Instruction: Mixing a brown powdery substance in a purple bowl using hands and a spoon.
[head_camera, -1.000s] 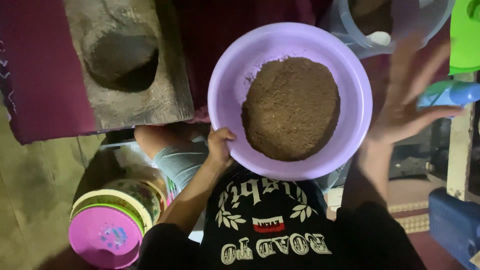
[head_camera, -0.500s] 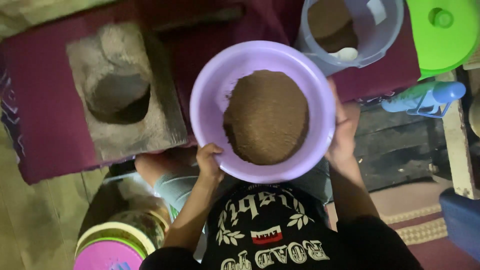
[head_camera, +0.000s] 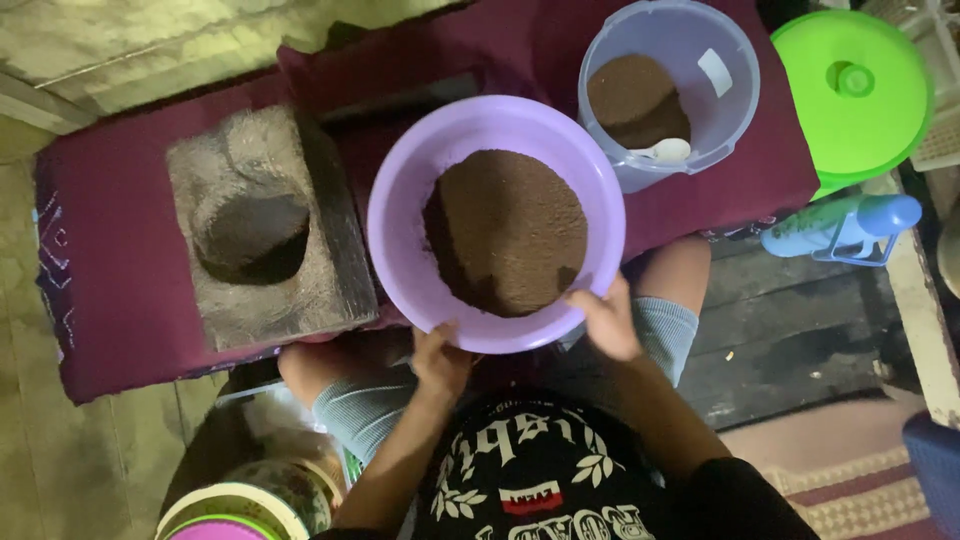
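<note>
I hold a purple plastic bowl (head_camera: 400, 230) over my lap, heaped with dark brown powder (head_camera: 505, 232). My left hand (head_camera: 440, 360) grips its near rim at the lower left. My right hand (head_camera: 605, 318) grips the near rim at the lower right, thumb over the edge. Both hands sit just above my knees.
A square stone mortar block (head_camera: 258, 235) with a round hollow rests on a maroon cloth (head_camera: 110, 260) to the left. A clear tub (head_camera: 700, 60) with brown powder and a white spoon (head_camera: 665, 150) stands behind right, beside a green lid (head_camera: 850, 90) and a blue bottle (head_camera: 840, 228). Stacked bowls (head_camera: 245, 505) sit lower left.
My right hand came in from the side and took the bowl's near rim. The bowl now sits lower and more to the centre, and the view has shifted.
</note>
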